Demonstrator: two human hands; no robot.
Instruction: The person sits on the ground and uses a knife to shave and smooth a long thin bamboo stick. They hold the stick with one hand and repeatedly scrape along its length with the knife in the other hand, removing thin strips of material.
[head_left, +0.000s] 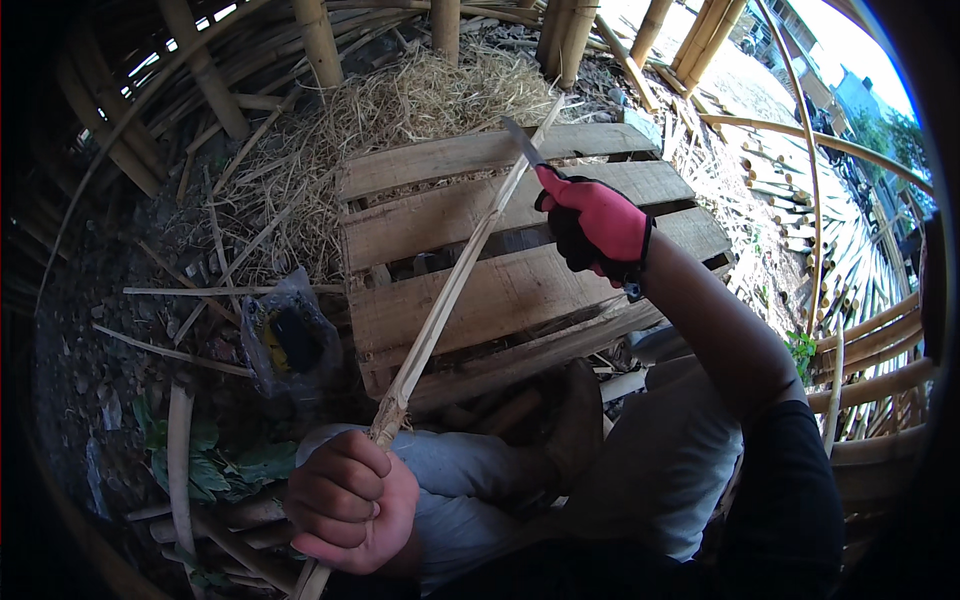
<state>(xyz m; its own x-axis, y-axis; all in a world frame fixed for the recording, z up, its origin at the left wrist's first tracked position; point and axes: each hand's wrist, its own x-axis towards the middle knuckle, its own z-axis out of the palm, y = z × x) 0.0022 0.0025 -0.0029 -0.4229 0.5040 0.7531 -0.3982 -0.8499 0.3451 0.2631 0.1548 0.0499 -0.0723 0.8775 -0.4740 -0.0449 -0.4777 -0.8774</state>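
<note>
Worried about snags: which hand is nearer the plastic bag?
Left: in view, the left hand is below the plastic bag, slightly right; the right hand is farther off, over the pallet.

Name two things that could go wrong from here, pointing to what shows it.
The left hand, ungloved, grips the pale strip just below a rough knot, so splinters might prick it. The right hand, gloved, holds a knife near the strip's far end; it could slip or cut too deep.

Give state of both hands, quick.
Left hand: closed around the long pale strip.
Right hand: gloved, closed, holding a knife.
</note>
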